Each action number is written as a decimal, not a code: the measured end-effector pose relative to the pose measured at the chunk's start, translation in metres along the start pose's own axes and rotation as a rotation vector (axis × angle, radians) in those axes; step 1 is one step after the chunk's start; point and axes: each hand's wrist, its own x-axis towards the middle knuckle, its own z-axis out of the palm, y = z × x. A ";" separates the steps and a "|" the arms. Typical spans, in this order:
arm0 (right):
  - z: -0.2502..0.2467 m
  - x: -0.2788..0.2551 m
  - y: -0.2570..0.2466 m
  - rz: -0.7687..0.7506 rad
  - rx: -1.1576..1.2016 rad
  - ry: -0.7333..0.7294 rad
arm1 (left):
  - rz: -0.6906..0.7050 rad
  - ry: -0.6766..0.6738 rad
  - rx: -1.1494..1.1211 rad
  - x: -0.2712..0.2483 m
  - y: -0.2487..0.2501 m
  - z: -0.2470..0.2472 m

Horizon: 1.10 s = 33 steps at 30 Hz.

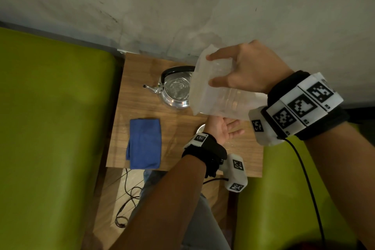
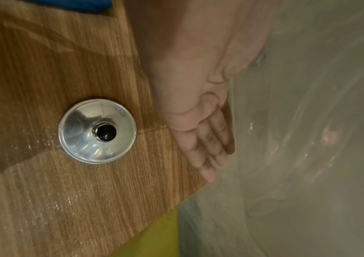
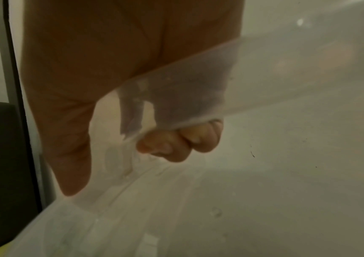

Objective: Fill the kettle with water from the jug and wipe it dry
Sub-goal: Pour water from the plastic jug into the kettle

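A shiny steel kettle [image 1: 172, 95] with a black handle stands lidless on the wooden table [image 1: 142, 111], water visible inside. A translucent plastic jug [image 1: 211, 95] is tipped over it, rim at the kettle's mouth. My right hand [image 1: 239, 71] grips the jug's handle [image 3: 172, 97], fingers curled round it. My left hand [image 1: 223, 128], palm up with straight fingers [image 2: 209, 147], supports the jug's underside [image 2: 308, 121]. The kettle's lid [image 2: 97, 131] lies on the table under the jug. A folded blue cloth [image 1: 145, 143] lies near the table's front left.
Green cushioned seats [image 1: 50, 128] flank the small table on both sides. A grey wall [image 1: 182, 6] rises right behind it. Black cables [image 1: 127, 205] trail on the wooden floor below the table's front edge.
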 end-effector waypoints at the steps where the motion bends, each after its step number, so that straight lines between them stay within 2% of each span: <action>1: 0.000 0.000 0.000 0.001 -0.002 0.001 | -0.001 -0.003 -0.002 0.000 0.001 0.000; 13: 0.000 -0.003 -0.009 0.038 -0.015 0.002 | -0.048 -0.078 0.000 -0.002 -0.002 -0.009; 19: 0.002 0.000 -0.016 0.057 -0.017 -0.004 | -0.090 -0.065 -0.011 -0.009 0.005 -0.015; 33: 0.001 0.006 -0.024 0.081 -0.009 -0.008 | -0.088 -0.050 0.048 -0.007 0.010 -0.023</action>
